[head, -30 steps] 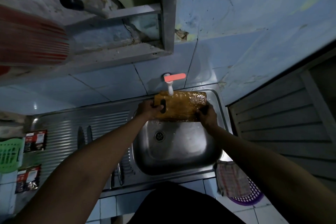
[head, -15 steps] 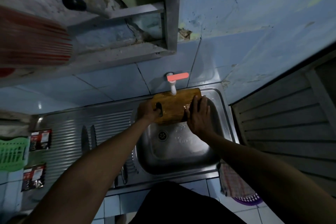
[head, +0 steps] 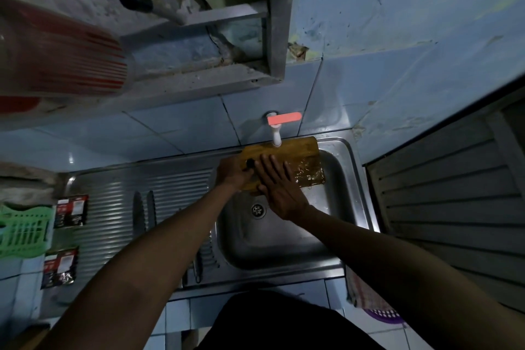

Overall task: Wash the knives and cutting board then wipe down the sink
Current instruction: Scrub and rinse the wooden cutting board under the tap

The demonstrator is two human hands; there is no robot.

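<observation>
The cutting board (head: 287, 162) is being rinsed under the tap (head: 277, 129) over the sink (head: 335, 224). It is being gripped at its handle end by the left hand (head: 231, 172) and rubbed by the flat, straight-fingered right hand (head: 279, 187). Turning it over is probably being called for next.

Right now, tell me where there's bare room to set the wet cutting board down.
Free: the ribbed drainboard strip between the two knives and the sink basin; the basin floor nearer you than the drain. Crowded: the far side under the tap, where both hands work the cutting board; the sachets beside the green basket.
</observation>
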